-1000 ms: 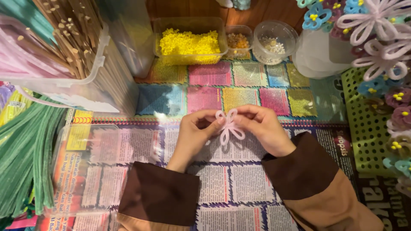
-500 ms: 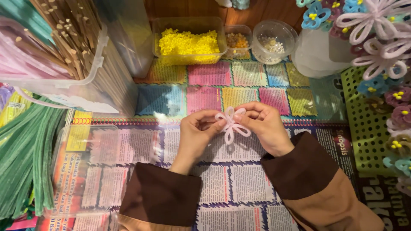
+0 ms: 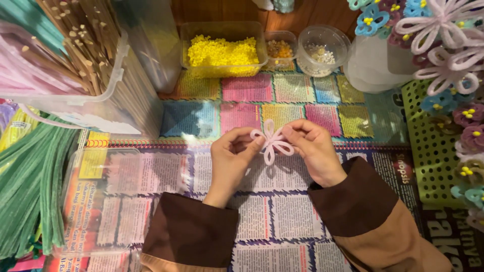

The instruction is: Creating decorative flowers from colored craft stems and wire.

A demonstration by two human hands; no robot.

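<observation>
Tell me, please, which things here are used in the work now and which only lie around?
In use:
left hand
right hand
pink flower, pinched by both hands

Lying about:
yellow beads
two small bowls
green stems
wooden sticks
finished flowers
clear lid

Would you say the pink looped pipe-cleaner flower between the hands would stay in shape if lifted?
Probably: the pink flower keeps open loops while the left hand and right hand pinch only its centre, which suggests bendable but self-supporting wire. It looks thin and fuzzy, so likely very light and unlikely to slip or roll.
</observation>
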